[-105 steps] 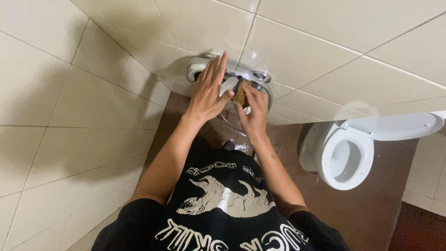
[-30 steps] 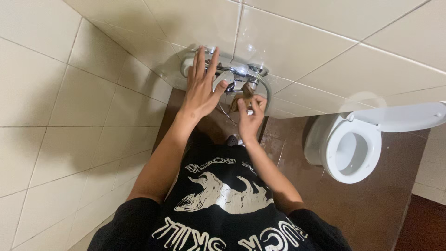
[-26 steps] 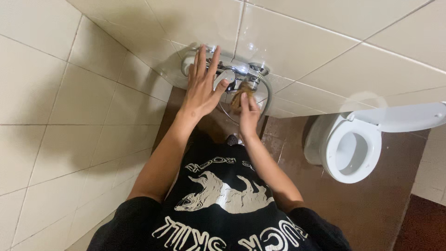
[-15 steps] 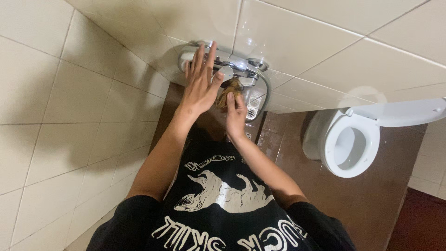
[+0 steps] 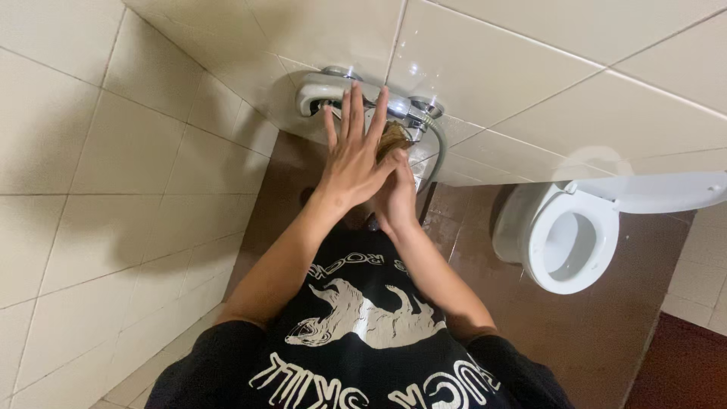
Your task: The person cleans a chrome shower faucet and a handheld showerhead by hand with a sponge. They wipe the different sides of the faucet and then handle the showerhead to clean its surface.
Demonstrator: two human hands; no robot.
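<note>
Cream wall tiles [image 5: 113, 144] to the left of the chrome wall tap [image 5: 318, 91], meeting the tiled wall that carries the tap. Chrome wall tap fixed to that wall, rounded left end bare and showing just left of the fingertips. Left hand [image 5: 354, 155] laid over the middle of the tap, flat and open, fingers spread and stretched up along the metal, palm turned away from the camera, nothing gripped in it. Brown scrub pad [image 5: 393, 136] just right of those fingers, pressed against the right part of the tap body, only its upper edge peeking out. Right hand [image 5: 395, 198] directly below the tap and partly tucked behind the left hand, fingers curled upward onto the pad; exact pinch not visible, since the left hand covers the fingertips. Metal hose [image 5: 438, 155] hanging from the right end of the tap, curving down along the wall. Black printed shirt [image 5: 356, 333] well below the tap, filling the lower middle of the view, both forearms rising from it toward the tap. Brown floor [image 5: 598, 333] beneath and to the right of the tap. White toilet [image 5: 564, 246] far right of the tap, seat lid raised against the wall, bowl open
</note>
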